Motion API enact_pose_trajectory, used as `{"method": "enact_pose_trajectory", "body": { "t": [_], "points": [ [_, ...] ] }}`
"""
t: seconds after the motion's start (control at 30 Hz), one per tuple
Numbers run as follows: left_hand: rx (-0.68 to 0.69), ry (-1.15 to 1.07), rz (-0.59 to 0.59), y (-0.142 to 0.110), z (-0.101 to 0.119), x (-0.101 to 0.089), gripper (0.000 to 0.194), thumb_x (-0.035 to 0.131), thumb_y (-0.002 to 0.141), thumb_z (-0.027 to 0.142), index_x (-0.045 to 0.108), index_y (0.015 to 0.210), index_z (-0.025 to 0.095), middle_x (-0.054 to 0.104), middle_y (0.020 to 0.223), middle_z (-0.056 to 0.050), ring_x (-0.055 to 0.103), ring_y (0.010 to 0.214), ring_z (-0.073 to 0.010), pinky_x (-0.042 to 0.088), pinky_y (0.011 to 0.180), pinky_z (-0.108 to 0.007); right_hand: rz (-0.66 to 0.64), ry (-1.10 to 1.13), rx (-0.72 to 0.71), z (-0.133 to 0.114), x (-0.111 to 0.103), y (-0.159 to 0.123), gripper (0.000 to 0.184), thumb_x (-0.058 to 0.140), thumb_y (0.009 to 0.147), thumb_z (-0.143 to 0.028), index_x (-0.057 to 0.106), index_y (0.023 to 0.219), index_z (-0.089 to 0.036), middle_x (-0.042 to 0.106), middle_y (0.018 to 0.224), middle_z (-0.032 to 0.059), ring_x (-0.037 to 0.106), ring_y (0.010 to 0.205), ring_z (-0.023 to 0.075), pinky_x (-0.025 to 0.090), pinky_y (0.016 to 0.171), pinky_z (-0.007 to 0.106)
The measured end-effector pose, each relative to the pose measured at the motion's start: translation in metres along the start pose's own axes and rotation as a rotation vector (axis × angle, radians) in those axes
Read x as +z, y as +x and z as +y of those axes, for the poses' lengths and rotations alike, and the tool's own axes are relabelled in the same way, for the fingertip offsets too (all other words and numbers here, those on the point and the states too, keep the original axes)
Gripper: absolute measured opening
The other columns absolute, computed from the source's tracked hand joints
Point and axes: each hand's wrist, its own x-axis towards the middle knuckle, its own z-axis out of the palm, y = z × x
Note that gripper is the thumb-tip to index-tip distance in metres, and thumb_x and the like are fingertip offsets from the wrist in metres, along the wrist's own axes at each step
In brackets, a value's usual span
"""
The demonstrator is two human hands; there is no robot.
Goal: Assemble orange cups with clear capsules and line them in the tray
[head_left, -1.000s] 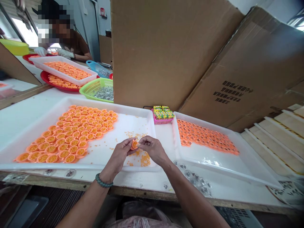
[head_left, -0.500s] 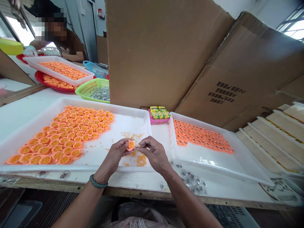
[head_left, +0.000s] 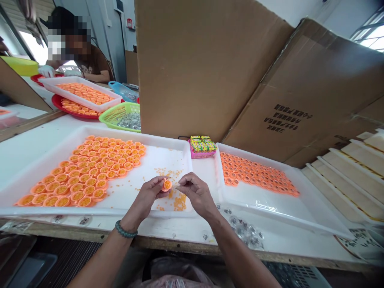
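A small orange plastic cup [head_left: 167, 184] with yellow-orange bits inside is pinched between the thumb and fingers of my left hand [head_left: 150, 196]. Close beside it on the right, my right hand [head_left: 195, 192] has its thumb and forefinger pressed together near the cup's rim. What they hold looks thin and pale, too small to name. Both hands are above the right part of a white tray [head_left: 168, 160]. Loose yellow-orange beads [head_left: 180, 202] lie there under my hands. Rows of filled orange cups [head_left: 90, 172] cover the tray's left part.
On the right, a second white tray [head_left: 270, 206] holds orange cups with clear tops [head_left: 258, 172]. Clear domed pieces [head_left: 244, 230] lie by the table edge. A pink basket [head_left: 203, 154] of yellow packets stands between the trays. Cardboard [head_left: 210, 72] rises behind. A co-worker [head_left: 96, 64] sits far left.
The view has shifted slightly, so the trays appear a little lower and further right. My hands stay close together at the cup, with the right fingers slightly changed in position.
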Motion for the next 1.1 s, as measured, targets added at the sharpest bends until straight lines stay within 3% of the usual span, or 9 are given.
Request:
{"method": "enact_pose_trajectory", "body": {
  "t": [0.23, 0.47, 0.7, 1.1],
  "points": [
    [-0.034, -0.04, -0.067, 0.0, 0.003, -0.002, 0.037, 0.07, 0.071, 0.036, 0.065, 0.101, 0.015, 0.069, 0.092, -0.007, 0.065, 0.083, -0.0204, 0.052, 0.081, -0.037, -0.147, 0.178, 0.291, 0.029, -0.001, 0.025, 0.022, 0.073, 0.064, -0.032, 0.066, 0.077, -0.017, 0.061, 0.072, -0.0006, 0.053, 0.065, 0.0103, 0.042, 0.064, 0.025],
    [-0.046, -0.03, 0.002, 0.002, 0.003, 0.001, 0.037, 0.073, 0.066, 0.037, 0.07, 0.094, 0.013, 0.071, 0.082, -0.007, 0.066, 0.075, -0.0188, 0.052, 0.08, -0.036, -0.106, 0.129, 0.313, 0.026, 0.011, 0.029, 0.024, 0.074, 0.062, -0.033, 0.07, 0.078, -0.017, 0.065, 0.071, 0.0007, 0.054, 0.064, 0.0108, 0.043, 0.063, 0.025],
    [0.003, 0.038, -0.006, 0.004, -0.004, 0.0, 0.035, 0.071, 0.068, 0.037, 0.071, 0.095, 0.014, 0.071, 0.084, -0.007, 0.066, 0.079, -0.0218, 0.053, 0.081, -0.039, -0.04, 0.083, 0.343, 0.021, 0.014, 0.023, 0.017, 0.073, 0.06, -0.028, 0.073, 0.074, -0.02, 0.068, 0.076, 0.0018, 0.06, 0.071, 0.0151, 0.048, 0.067, 0.028],
    [0.071, 0.07, -0.022, 0.002, -0.006, 0.0, 0.034, 0.067, 0.073, 0.038, 0.07, 0.098, 0.016, 0.07, 0.094, -0.008, 0.065, 0.081, -0.0217, 0.053, 0.08, -0.039, 0.035, 0.025, 0.25, 0.029, 0.018, 0.017, 0.013, 0.071, 0.064, -0.025, 0.073, 0.077, -0.021, 0.068, 0.08, 0.0039, 0.062, 0.075, 0.0175, 0.05, 0.072, 0.032]
  ]
}}
